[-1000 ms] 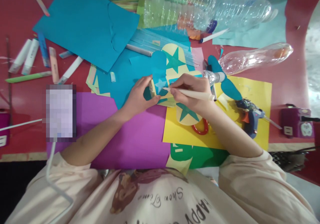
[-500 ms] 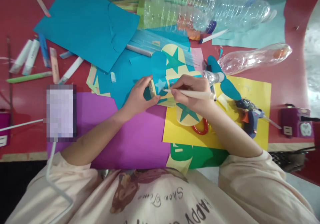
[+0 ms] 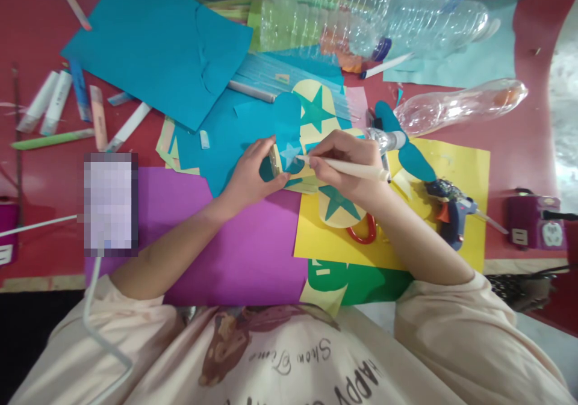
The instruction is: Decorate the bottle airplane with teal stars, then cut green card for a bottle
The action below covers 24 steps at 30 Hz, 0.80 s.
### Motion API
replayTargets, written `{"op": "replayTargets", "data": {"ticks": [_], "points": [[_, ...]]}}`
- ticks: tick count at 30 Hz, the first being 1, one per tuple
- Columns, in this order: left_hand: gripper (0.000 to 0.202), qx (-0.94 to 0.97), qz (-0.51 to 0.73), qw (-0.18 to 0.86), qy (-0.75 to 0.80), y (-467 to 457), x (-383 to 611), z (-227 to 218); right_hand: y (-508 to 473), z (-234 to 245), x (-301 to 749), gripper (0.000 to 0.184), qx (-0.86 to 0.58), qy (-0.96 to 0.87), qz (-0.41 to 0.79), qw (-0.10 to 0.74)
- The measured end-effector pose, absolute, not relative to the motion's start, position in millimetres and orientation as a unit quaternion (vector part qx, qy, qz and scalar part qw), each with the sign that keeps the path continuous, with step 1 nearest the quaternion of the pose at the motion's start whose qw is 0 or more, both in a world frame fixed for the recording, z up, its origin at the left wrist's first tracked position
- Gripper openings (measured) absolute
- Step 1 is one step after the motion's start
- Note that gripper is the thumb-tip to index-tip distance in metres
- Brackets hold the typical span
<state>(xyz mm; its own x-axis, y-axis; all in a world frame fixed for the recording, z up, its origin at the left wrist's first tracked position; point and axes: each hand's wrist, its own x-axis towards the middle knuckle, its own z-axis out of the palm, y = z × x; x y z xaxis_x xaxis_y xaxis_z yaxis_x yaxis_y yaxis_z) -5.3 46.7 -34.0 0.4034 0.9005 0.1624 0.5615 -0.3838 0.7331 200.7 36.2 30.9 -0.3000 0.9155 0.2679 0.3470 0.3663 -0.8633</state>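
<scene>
My right hand (image 3: 345, 161) pinches a white marker (image 3: 352, 168), its tip at a pale star (image 3: 289, 154) on a rounded blue paper piece (image 3: 288, 116). From the left, my left hand (image 3: 253, 173) is closed round the lower end of that piece, thumb in front and fingers behind. Something with a pale edge shows under its fingers, but its kind is hidden. Beyond the piece lies a cream paper shape with a green star (image 3: 317, 107). A similar cream shape with a star (image 3: 339, 205) sits below my right hand.
Clear plastic bottles (image 3: 325, 23) line the back. At right are a blue propeller shape (image 3: 410, 159) by a bottle and a glue gun (image 3: 454, 212) on yellow paper (image 3: 469, 170). Several markers (image 3: 56, 104) lie left, near blue sheets (image 3: 153, 38). Purple paper (image 3: 226, 254) is in front.
My right hand and the marker have shifted very slightly at the star. My left hand and the blue piece look the same.
</scene>
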Motion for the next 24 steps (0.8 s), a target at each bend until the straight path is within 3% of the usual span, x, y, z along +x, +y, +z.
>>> {"op": "replayTargets", "data": {"ticks": [24], "points": [[0.049, 0.779, 0.284, 0.300, 0.472, 46.8, -4.8, -31.5, 36.1, 35.8, 201.8, 0.017, -0.433, -0.734, 0.352, 0.386]]}}
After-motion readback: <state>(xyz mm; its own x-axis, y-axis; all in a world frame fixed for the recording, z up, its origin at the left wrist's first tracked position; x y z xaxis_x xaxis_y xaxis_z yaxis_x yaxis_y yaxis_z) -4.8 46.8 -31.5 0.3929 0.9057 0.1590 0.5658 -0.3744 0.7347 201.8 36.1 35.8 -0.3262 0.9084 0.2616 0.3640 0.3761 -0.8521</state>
